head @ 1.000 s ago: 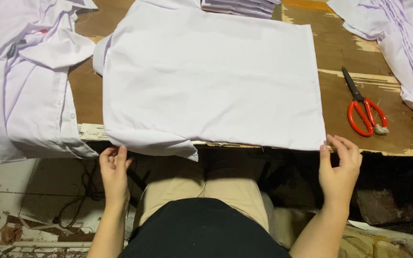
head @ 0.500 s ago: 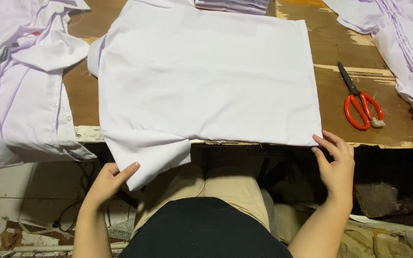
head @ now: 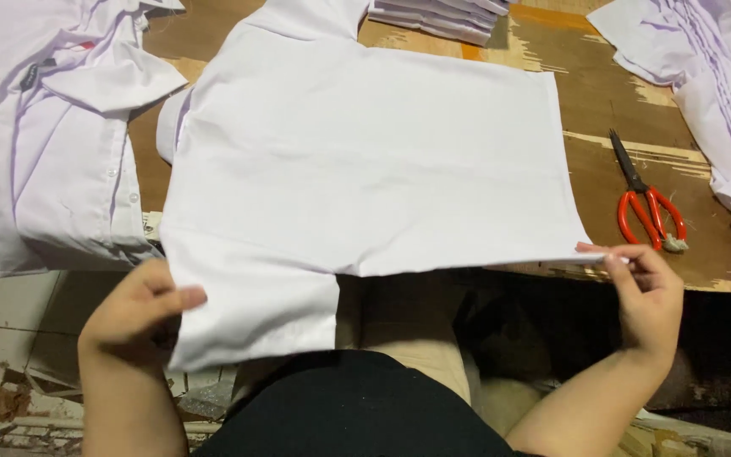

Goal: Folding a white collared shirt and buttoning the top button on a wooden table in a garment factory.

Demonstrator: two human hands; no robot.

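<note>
— Right, notes from my end, left to right. Far left, a heap of white shirts (head: 35,144) sits on the wooden table (head: 611,93), buttons and a collar showing. My left hand (head: 133,309) is just below the table edge, fingers curled, thumb out, pinching the left border of the white garment (head: 357,169) where its flap hangs off the edge.

— And the garment itself?

— Spread flat, back side up, plain white, mostly smooth. Its near left part droops over the table edge towards my lap; a sleeve pokes out at the upper left.

— Right side?

— My right hand (head: 649,296) is closed in a pinch on the garment's near right corner, right at the table edge. Both hands gripping, then.

— Step in hand?

— I'd judge it as the start of a fold: hem taken at both ends, cloth not yet lifted. The next move calls for raising both ends evenly, so the cloth doesn't skew.

— Anything else?

— Red-handled scissors (head: 649,203) lie near the right hand, apart from the cloth. A folded stack (head: 437,13) sits at the top; more white cloth (head: 712,68) is piled far right.
</note>
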